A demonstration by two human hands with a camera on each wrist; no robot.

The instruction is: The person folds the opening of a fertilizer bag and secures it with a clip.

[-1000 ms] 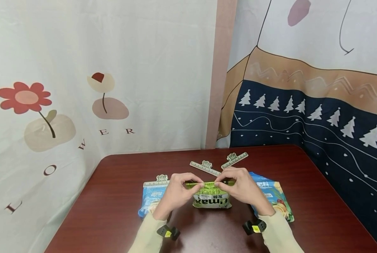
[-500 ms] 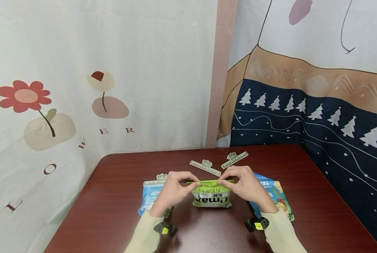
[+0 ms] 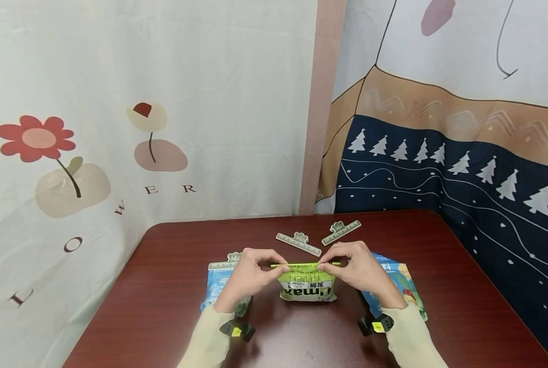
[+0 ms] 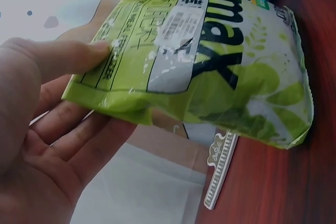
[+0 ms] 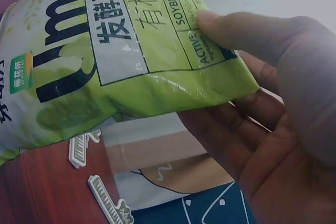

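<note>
A green and white plastic bag (image 3: pixel 308 287) with large dark lettering stands on the table between both hands. My left hand (image 3: pixel 254 273) pinches the left part of its folded top edge, thumb on the near face and fingers behind. On the right part of the same edge, my right hand (image 3: pixel 356 268) pinches in the same way. The left wrist view shows the thumb on the green bag (image 4: pixel 226 61) near its top corner. From the right wrist, the bag (image 5: pixel 152 35) has its printed face towards the thumb, with the fingers behind.
Two pale ruler-shaped clips, a left one (image 3: pixel 299 244) and a right one (image 3: pixel 341 232), lie behind the bag on the red-brown table (image 3: pixel 163 296). A blue bag (image 3: pixel 218 286) with a clip (image 3: pixel 225 263) on its top lies left; another blue bag (image 3: pixel 398 281) lies right, partly behind the arm.
Both hands have spread slightly apart along the bag's top edge, which now shows as a straighter fold. The bag's base has stayed in place.
</note>
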